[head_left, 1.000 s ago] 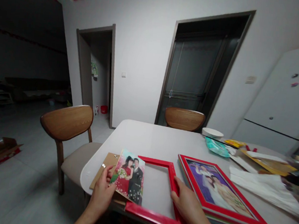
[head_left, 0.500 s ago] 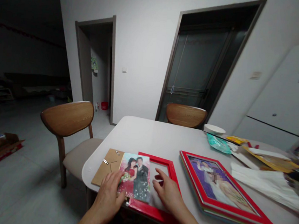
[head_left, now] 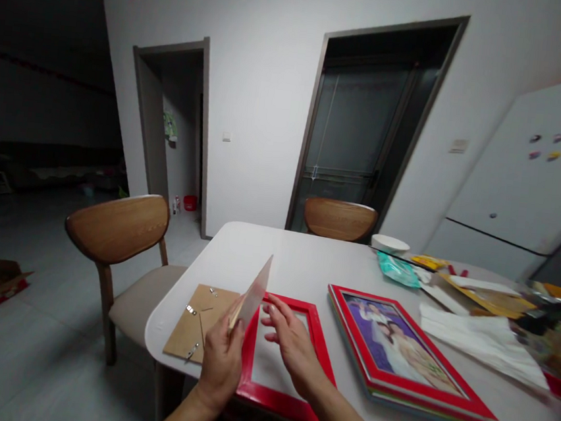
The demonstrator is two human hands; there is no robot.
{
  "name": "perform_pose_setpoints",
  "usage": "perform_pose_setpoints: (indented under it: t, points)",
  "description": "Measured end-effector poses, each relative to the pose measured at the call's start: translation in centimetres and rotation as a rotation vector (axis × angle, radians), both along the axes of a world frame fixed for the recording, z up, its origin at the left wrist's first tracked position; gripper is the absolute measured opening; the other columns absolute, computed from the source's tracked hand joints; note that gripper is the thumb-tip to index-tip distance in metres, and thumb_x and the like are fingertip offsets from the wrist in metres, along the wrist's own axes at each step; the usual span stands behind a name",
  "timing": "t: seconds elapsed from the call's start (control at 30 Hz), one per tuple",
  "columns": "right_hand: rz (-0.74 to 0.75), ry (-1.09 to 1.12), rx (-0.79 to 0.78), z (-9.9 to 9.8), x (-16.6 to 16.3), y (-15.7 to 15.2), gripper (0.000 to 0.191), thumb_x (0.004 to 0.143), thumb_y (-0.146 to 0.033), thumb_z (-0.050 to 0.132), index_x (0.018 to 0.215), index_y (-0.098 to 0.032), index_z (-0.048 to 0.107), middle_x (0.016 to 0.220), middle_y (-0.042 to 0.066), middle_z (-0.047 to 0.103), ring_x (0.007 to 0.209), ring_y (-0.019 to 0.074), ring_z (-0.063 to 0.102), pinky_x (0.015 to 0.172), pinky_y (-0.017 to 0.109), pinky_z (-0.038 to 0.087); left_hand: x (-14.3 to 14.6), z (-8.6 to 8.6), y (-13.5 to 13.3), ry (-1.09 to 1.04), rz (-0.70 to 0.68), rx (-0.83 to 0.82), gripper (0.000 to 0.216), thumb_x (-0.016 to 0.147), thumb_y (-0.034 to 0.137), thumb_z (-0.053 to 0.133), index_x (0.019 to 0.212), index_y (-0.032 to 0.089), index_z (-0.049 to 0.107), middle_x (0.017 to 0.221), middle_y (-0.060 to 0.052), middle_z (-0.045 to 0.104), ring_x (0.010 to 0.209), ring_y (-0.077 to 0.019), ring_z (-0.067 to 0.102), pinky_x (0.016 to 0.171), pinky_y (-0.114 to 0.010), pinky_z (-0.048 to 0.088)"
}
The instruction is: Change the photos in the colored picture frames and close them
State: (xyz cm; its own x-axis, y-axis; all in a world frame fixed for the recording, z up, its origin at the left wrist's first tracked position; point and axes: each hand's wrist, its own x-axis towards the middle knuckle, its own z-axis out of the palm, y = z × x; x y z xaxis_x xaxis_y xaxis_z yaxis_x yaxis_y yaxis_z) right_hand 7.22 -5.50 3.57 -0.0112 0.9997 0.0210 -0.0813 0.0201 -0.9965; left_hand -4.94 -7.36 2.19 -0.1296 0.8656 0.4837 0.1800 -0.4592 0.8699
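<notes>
Desk [head_left: 300, 259] under the red frame [head_left: 275, 398]. Brown board [head_left: 187, 330] left of frame. Thin panel [head_left: 255, 293] tilted up by frame's left side, your left hand [head_left: 221, 363] grip pinching it. Your right hand [head_left: 294, 351] grip spread, over frame. Best handle panel by edges, fingers off its face.

head view: looking forward and down from the wearer's head
left hand [head_left: 221, 358], right hand [head_left: 293, 347]: showing close, bottom centre
table [head_left: 300, 255]: stretching away from just below
wall [head_left: 262, 103]: being faced beyond table
fridge [head_left: 495, 191]: standing far right
</notes>
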Motion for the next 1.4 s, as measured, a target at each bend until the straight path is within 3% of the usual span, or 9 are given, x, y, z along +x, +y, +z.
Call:
perform_pose_setpoints:
  t: [0.13,0.27,0.37,0.5,0.77,0.97,1.17,1.27,1.4]
  points:
    - [-0.055,-0.033,-0.152,-2.5,1.2,-0.4,0.05,0.075,-0.042,0.035,0.117,-0.016,0.037,0.106,0.011,0.056,0.08,0.0165,0.058,0.058,0.024,0.046,2.3,0.3,-0.9,-0.468,-0.127,-0.265,0.037,0.075,0.035,0.048,0.1,0.009,0.053,0.091,-0.011,0.064,0.087,-0.0249,0.058,0.074,-0.033,0.047]
    - [-0.155,-0.087,-0.045,-2.5,3.6,-0.1,0.045,0.074,-0.029,0.029,0.115,-0.013,0.038,0.094,0.009,0.063,0.071,0.016,0.061,0.051,0.022,0.045,3.0,-0.7,-1.1,-0.508,-0.218,-0.318,0.045,0.07,0.034,0.053,0.108,0.01,0.047,0.103,-0.013,0.059,0.095,-0.0239,0.054,0.08,-0.032,0.044]
    - [-0.196,-0.2,-0.08,-2.1,6.2,0.6,0.046,0.07,-0.021,0.031,0.113,-0.01,0.041,0.081,0.008,0.066,0.062,0.017,0.061,0.049,0.023,0.044,1.8,-1.7,-0.6,-0.384,-0.174,-0.331,0.05,0.069,0.027,0.053,0.115,0.012,0.04,0.115,-0.015,0.05,0.103,-0.0228,0.048,0.087,-0.033,0.039]
    - [-0.171,-0.325,-0.121,-3.3,8.3,1.6,0.046,0.067,-0.019,0.032,0.11,-0.008,0.045,0.073,0.008,0.066,0.058,0.0169,0.06,0.049,0.023,0.043,0.2,-2.7,-0.7,0.077,-0.185,-0.306,0.041,0.066,0.017,0.052,0.107,0.016,0.048,0.114,-0.011,0.051,0.107,-0.022,0.045,0.093,-0.036,0.032]
    - [-0.186,-0.701,-0.074,-4.6,7.5,2.8,0.045,0.07,-0.023,0.029,0.106,-0.006,0.05,0.081,0.01,0.065,0.063,0.0161,0.06,0.053,0.023,0.042,0.7,-2.5,-2.3,0.675,-0.308,-0.139,0.037,0.064,0.016,0.056,0.102,0.015,0.053,0.12,-0.013,0.045,0.113,-0.0237,0.037,0.098,-0.039,0.025]
    - [-0.187,-0.976,0.035,-3.6,6.8,2.6,0.034,0.07,-0.025,0.036,0.092,-0.01,0.057,0.087,0.015,0.063,0.081,0.0223,0.057,0.07,0.029,0.039,0.6,-1.9,-2.5,0.8,-0.348,-0.136,0.034,0.068,0.021,0.056,0.101,0.016,0.051,0.123,-0.014,0.042,0.116,-0.0247,0.033,0.099,-0.042,0.021]
    - [-0.181,-1.483,0.001,-3.3,6.5,1.9,0.035,0.074,-0.035,0.037,0.088,-0.011,0.056,0.085,0.016,0.061,0.078,0.0263,0.058,0.063,0.034,0.039,0.9,-2.1,-2.3,0.878,-0.319,-0.141,0.026,0.07,0.024,0.056,0.094,0.016,0.054,0.122,-0.011,0.044,0.116,-0.0235,0.034,0.1,-0.041,0.02]
    - [-0.164,-1.531,-0.011,-3.3,6.6,1.8,0.034,0.073,-0.034,0.04,0.092,-0.011,0.056,0.087,0.016,0.06,0.078,0.0256,0.058,0.062,0.033,0.04,1.0,-2.5,-2.5,0.886,-0.32,-0.135,0.029,0.071,0.026,0.055,0.099,0.017,0.053,0.123,-0.01,0.043,0.117,-0.022,0.033,0.101,-0.04,0.019]
    - [-0.103,-1.403,0.133,-3.0,5.2,1.1,0.04,0.075,-0.031,0.038,0.109,-0.013,0.049,0.1,0.014,0.056,0.086,0.0212,0.055,0.069,0.029,0.039,-1.6,-2.5,-2.7,0.901,-0.33,-0.151,0.057,0.067,0.025,0.058,0.119,0.017,0.037,0.131,-0.011,0.032,0.121,-0.0219,0.025,0.101,-0.042,0.018]
